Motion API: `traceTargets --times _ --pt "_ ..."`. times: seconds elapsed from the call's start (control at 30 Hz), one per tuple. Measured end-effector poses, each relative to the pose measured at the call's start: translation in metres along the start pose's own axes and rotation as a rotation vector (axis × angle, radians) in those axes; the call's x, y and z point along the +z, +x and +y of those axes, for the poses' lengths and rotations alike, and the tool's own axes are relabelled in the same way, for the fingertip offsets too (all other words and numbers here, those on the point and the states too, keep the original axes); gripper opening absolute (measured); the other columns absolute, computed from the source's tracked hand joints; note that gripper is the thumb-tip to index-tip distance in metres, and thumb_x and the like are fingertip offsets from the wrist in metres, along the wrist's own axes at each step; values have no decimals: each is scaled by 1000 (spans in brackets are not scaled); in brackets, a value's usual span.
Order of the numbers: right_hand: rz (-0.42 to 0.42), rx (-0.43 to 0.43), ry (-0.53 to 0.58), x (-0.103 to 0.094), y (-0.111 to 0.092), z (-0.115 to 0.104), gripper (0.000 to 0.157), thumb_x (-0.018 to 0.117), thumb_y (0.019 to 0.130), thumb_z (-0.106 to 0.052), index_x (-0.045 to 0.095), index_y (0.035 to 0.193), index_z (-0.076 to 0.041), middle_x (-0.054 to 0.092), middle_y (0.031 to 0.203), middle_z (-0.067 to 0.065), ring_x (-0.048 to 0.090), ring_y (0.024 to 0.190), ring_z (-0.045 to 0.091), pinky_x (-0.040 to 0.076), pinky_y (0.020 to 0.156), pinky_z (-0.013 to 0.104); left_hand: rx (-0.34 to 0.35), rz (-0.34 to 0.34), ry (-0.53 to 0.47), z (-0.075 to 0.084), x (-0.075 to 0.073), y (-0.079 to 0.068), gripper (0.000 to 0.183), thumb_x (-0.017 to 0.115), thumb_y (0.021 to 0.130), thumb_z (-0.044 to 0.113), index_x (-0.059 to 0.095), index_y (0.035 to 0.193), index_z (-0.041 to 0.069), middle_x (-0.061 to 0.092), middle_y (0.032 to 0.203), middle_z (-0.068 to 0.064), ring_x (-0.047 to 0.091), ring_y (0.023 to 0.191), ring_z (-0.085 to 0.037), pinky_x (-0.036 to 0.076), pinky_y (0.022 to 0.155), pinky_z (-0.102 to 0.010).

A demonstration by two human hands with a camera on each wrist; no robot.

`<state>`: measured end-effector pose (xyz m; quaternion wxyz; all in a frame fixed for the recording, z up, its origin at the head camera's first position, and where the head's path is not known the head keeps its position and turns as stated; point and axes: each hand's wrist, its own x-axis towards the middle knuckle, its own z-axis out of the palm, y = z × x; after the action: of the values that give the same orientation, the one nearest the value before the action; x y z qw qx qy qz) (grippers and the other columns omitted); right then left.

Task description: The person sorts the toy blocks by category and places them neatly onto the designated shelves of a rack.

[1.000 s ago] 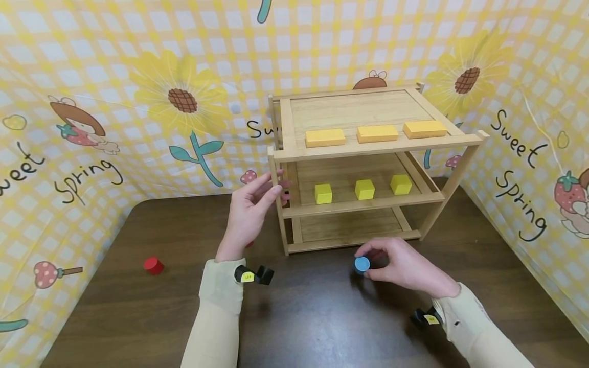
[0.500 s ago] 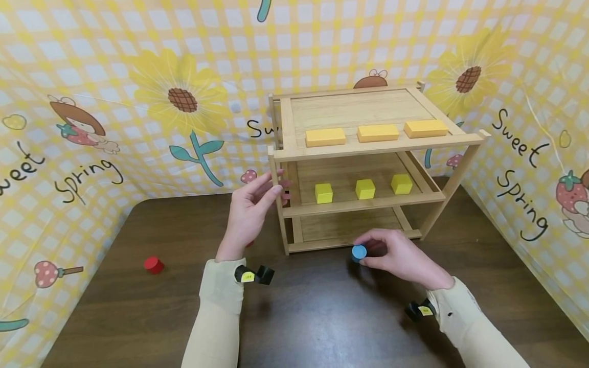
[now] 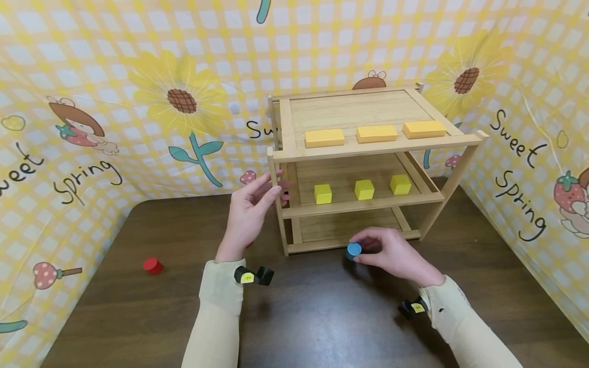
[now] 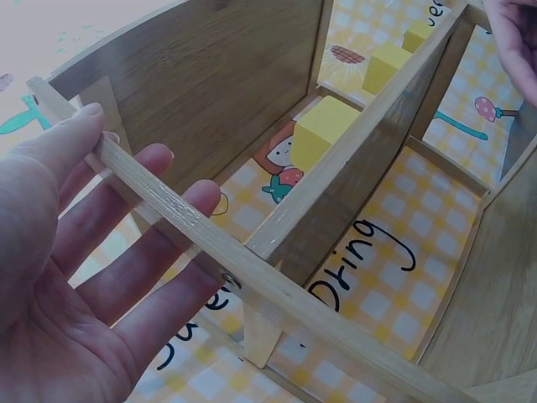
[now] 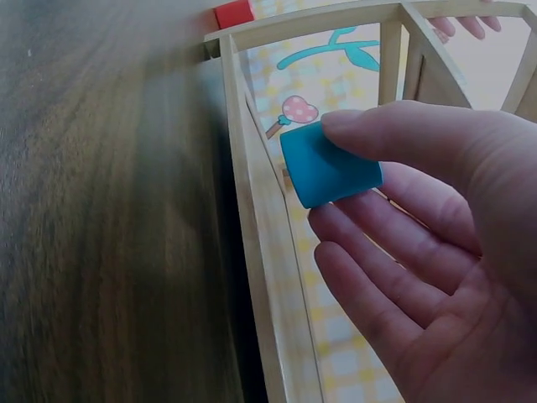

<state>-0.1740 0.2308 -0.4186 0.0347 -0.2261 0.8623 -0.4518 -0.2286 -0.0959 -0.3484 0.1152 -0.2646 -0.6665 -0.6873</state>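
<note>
Pinching blue cylinder, right fingers near wooden rack

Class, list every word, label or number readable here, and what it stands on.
"Sweet Spring": patterned cloth, right side.
"weet Spring", first letter cut off: patterned cloth, left side.
"Sw", rest hidden behind the wooden shelf: patterned cloth, back.
"ring" in the left wrist view, with partly hidden letters around it: patterned cloth.
Left wrist label and right wrist label: too small to read.

2 cream sleeves, black wrist cameras
</note>
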Motion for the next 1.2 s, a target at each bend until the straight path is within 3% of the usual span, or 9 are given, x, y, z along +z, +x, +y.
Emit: traceTargets --times 0.1,0.33,0.77,1.2 --pt "6 -5 -1 1 2 1 30 83 88 -13 73 116 -13 71 106 -6 67 96 15 58 87 38 3 -1 -9 0 0 0 36 65 102 11 63 137 0 69 117 -27 72 92 -40 58 87 -49" --pt "9 1 17 4 4 1 30 82 89 -15 72 117 -10 71 107 -2 67 97 18 58 88 42 -6 7 26 1 0 0 39 65 102 12 61 138 -1 70 117 -25 73 92 -36 59 86 -37" --pt "27 -18 13 7 9 -2 30 83 88 -14 73 116 -13 72 106 -5 68 96 16 58 86 38 -4 3 17 0 0 0 37 65 102 10 61 138 -2 71 117 -20 74 92 -33 59 86 -38" --pt "49 -10 42 12 14 -3 30 84 88 -16 73 116 -10 72 107 -1 68 97 18 57 90 47 2 -3 -7 1 0 1 37 65 102 8 62 137 -1 66 122 -29 73 92 -33 60 86 -40"
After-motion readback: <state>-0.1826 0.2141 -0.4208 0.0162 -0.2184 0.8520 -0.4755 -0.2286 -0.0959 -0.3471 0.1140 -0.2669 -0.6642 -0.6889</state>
